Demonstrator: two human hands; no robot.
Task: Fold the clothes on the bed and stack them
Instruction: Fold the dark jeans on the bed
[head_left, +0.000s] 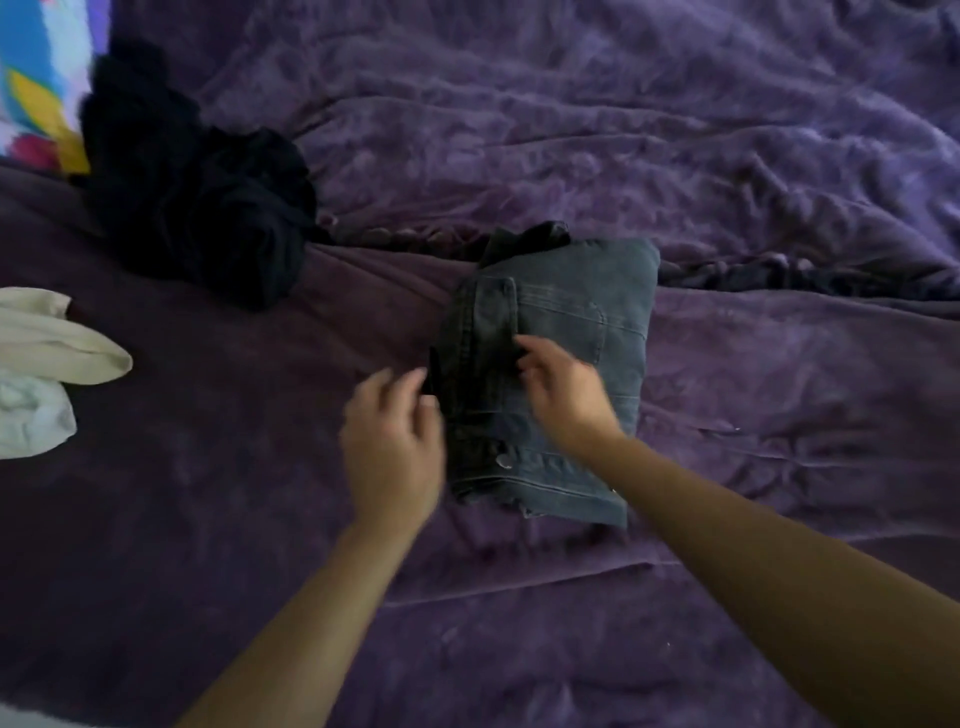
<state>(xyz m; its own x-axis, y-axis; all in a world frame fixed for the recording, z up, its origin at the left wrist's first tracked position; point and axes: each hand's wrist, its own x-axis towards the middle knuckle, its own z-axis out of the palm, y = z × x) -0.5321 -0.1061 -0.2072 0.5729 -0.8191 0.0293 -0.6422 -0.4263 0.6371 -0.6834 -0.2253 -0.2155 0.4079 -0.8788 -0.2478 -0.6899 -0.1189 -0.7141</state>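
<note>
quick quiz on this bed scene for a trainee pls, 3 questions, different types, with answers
1. True or false: the dark jeans lie folded on the purple bed cover.
2. Multiple choice: in the head view, the crumpled black clothes lie (A) up and left of the jeans, (B) on top of the jeans, (C) down and right of the jeans.
3. Fill in: the right hand is over the ____.

Key: 1 true; 2 A; 3 jeans.

Left hand (392, 441) and right hand (563, 395) reach forward close together, both loosely curled.
</note>
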